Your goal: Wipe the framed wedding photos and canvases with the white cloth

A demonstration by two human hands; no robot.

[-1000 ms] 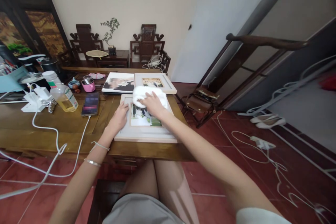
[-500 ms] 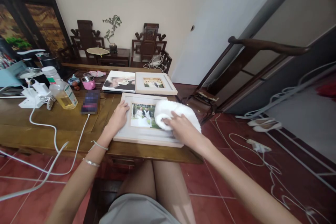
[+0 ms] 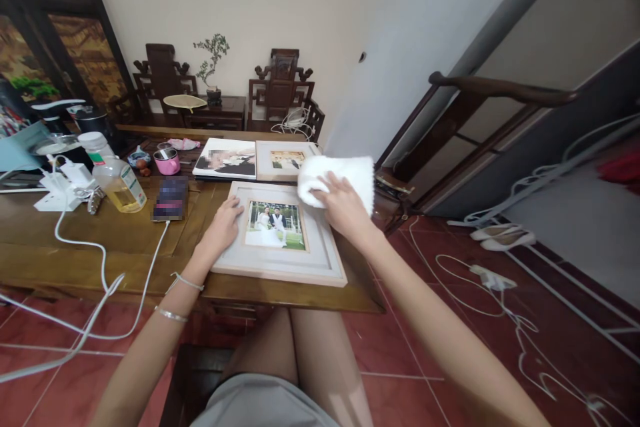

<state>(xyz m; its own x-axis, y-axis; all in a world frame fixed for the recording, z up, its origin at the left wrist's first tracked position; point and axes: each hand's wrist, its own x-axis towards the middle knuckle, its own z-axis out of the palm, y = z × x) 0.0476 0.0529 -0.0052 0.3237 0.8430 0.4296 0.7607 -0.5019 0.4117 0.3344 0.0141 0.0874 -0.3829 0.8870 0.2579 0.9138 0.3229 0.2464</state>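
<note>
A pale picture frame [image 3: 295,272] lies flat on the wooden table, and a photo of a couple outdoors [image 3: 275,225] shows in its middle. My left hand [image 3: 224,225] grips the frame's left side, fingers curled over the edge. In my right hand [image 3: 347,207] is a folded white fluffy cloth [image 3: 350,170], held at the frame's upper right corner. The cloth hides that corner and part of a second picture frame [image 3: 286,147] behind. Beside this second frame lies a white photo album [image 3: 230,145], its cover picture partly blurred.
Left on the table [image 3: 135,250] are a charging phone [image 3: 170,200], a bottle of yellow liquid [image 3: 120,183], a pink cup [image 3: 167,161] and a white power strip [image 3: 60,190]. White cables hang over the front edge. A dark wooden chair [image 3: 465,103] stands to the right.
My right hand has moved the white cloth up and away from me, from the frame's right middle to its upper right corner, uncovering the photo's right side. My left hand stays put.
</note>
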